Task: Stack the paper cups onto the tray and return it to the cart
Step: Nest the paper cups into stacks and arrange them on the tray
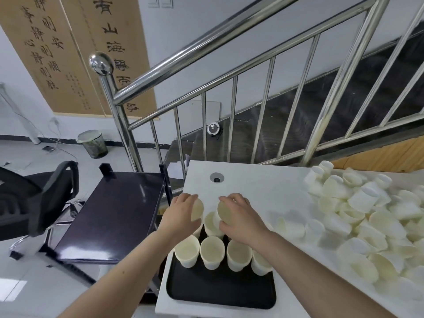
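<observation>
A black tray (220,292) lies on the white table (257,180) at its near left corner. Several cream paper cups (212,251) stand upright on the tray in rows. My left hand (181,213) grips one paper cup (197,210) above the tray's far left. My right hand (238,216) grips another paper cup (224,212) just to the right of it, over the far row. A big heap of loose paper cups (367,216) covers the table's right side. The black cart (112,216) stands left of the table.
A steel stair railing (206,72) rises behind the table. A black office chair (39,198) stands left of the cart. A mesh waste bin (93,143) and cables lie on the floor beyond. A cable grommet (216,177) sits in the tabletop.
</observation>
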The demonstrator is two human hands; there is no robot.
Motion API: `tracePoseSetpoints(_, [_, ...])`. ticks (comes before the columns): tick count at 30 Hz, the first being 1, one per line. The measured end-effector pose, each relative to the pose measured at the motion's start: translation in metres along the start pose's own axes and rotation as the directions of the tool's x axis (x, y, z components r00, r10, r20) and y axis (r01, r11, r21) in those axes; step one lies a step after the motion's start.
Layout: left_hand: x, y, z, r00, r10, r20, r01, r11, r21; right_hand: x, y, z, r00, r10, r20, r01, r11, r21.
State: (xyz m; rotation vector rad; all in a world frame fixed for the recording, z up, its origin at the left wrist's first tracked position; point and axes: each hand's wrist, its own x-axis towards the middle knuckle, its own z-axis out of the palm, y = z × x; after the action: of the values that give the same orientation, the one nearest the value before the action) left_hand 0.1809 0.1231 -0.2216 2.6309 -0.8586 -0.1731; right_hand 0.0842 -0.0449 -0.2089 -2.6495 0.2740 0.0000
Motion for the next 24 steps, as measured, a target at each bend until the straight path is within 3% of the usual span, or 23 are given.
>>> tracePoseSetpoints(8, [0.009,-0.016,0.016,0.994,-0.027,0.11,0.023,0.999,0.034,0.019,-0.001,0.022,0.997,0.013,0.082,-0.01,0.999,-0.039])
tracePoseSetpoints(17, [0.022,-0.023,0.034,0.994,-0.004,0.11,0.005,1.0,-0.009,0.033,0.004,0.044,0.986,0.027,0.166,-0.018,0.998,-0.057])
tracePoseSetpoints(24, [0.025,-0.03,0.043,0.98,-0.027,0.195,0.025,1.0,0.013,0.037,0.009,0.052,0.98,0.057,0.192,-0.041,0.995,-0.086])
